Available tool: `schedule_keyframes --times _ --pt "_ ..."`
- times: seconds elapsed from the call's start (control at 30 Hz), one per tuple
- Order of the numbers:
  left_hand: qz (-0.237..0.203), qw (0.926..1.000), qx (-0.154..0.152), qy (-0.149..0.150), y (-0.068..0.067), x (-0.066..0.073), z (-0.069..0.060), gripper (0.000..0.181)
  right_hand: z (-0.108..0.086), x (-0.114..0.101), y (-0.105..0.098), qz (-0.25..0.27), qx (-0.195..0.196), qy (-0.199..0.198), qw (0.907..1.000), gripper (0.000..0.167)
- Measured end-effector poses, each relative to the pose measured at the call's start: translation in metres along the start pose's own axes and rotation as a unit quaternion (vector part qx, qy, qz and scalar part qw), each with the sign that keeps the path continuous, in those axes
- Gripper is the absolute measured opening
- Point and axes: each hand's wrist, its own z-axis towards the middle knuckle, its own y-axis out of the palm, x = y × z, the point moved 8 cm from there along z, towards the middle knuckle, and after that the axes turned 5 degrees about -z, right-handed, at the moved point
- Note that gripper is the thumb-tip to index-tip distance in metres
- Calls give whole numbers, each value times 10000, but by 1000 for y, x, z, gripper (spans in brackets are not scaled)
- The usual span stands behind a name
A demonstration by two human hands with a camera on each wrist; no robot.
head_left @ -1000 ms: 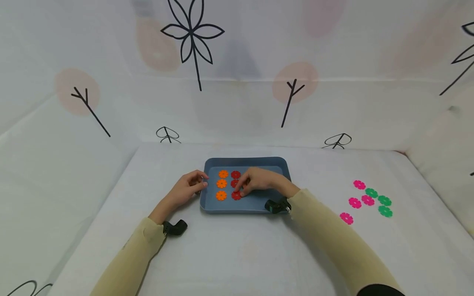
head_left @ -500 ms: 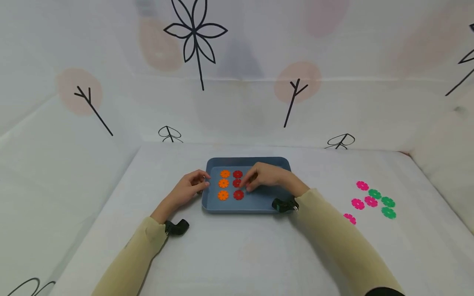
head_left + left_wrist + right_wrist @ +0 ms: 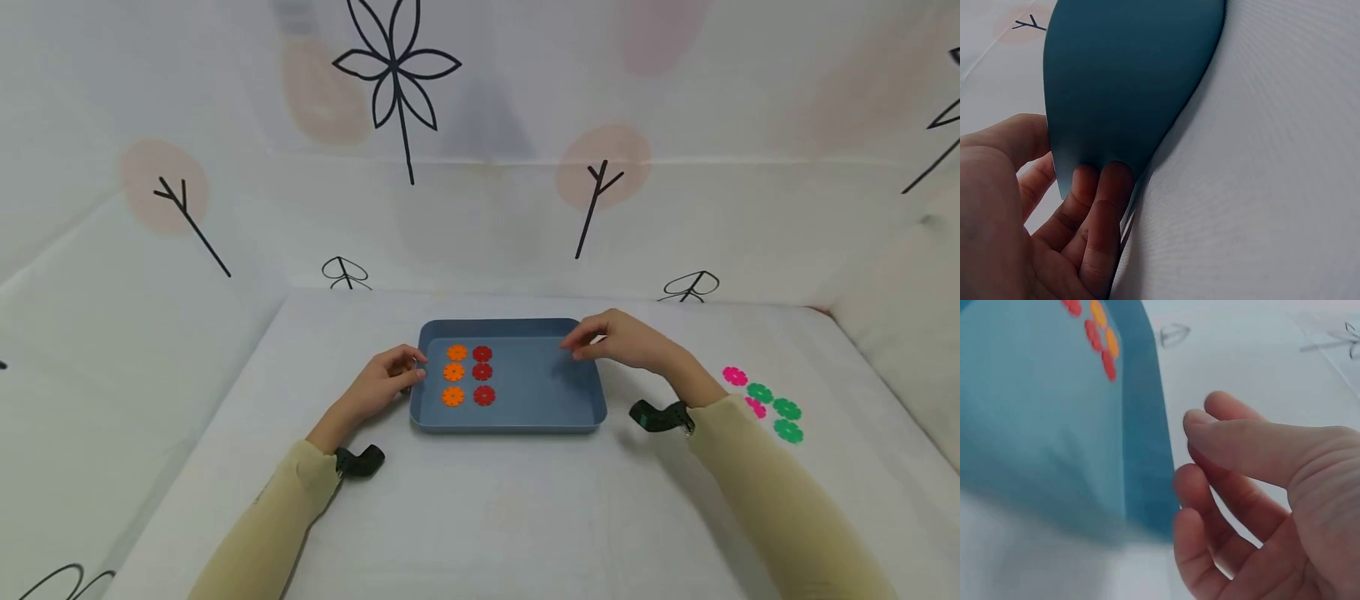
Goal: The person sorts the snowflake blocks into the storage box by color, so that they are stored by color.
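Note:
A blue-grey tray [image 3: 540, 392] lies on the white table. Inside it, toward the left, orange flower-shaped discs [image 3: 453, 372] form one column and red flower-shaped discs [image 3: 482, 372] another beside it. My left hand [image 3: 378, 385] holds the tray's left edge; in the left wrist view, fingertips [image 3: 1116, 181] press the outer wall while another digit reaches over the rim. Above the tray's right end is my right hand [image 3: 626, 340], its fingers loosely bent. Nothing shows between its thumb and fingers in the right wrist view, where the hand [image 3: 1260, 487] appears close to the rim.
Right of the tray, pink flower-shaped discs [image 3: 735, 376] and green flower-shaped discs [image 3: 787, 408] lie loose on the table [image 3: 510, 517]. My right forearm covers part of that group. White cloth walls [image 3: 487, 225] with black plant drawings stand behind and beside the table.
My right hand has lifted off the red discs and moved right, to the tray's far right end. The near red disc is uncovered. My left hand has stayed at the tray's edge.

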Motion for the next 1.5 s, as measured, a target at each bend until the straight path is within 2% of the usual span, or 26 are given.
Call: schedule_keyframes --times 0.17,0.3,0.57,0.7,0.8,0.9,1.03,1.1,1.17,1.27,1.37,1.5 --pt "16 10000 -3 20 1 1 0 26 -40 29 -18 -134 399 547 9976 27" --pt "1 10000 -2 41 1 2 0 26 -71 49 -22 -228 489 864 9948 30" --pt "7 10000 16 53 2 3 0 25 -128 69 -17 -321 680 1149 9905 27" --pt "16 10000 6 72 2 4 1 25 -151 75 -16 -789 890 1144 9863 26" --pt "12 10000 8 54 2 4 0 25 -162 81 -12 -932 837 1146 9855 29" --pt "13 10000 5 41 1 3 0 26 -169 86 -7 -779 630 1089 9890 31" --pt "25 10000 20 15 1 1 -1 26 -173 83 -4 -523 418 681 9954 34" --pt "20 10000 35 -10 0 0 -1 26 -173 82 -4 -451 382 620 9963 34" --pt "7 10000 39 -35 0 0 -1 26 -174 85 -7 -526 448 743 9948 34" --pt "-43 10000 22 -67 1 -2 0 26 -180 92 -15 -710 753 1137 9881 33" --pt "-59 9999 23 -87 2 -2 1 26 -190 100 -28 -953 1135 1290 9805 33" --pt "-35 9999 53 -104 1 -3 1 26 -207 117 -44 -1027 1447 1526 9722 36"
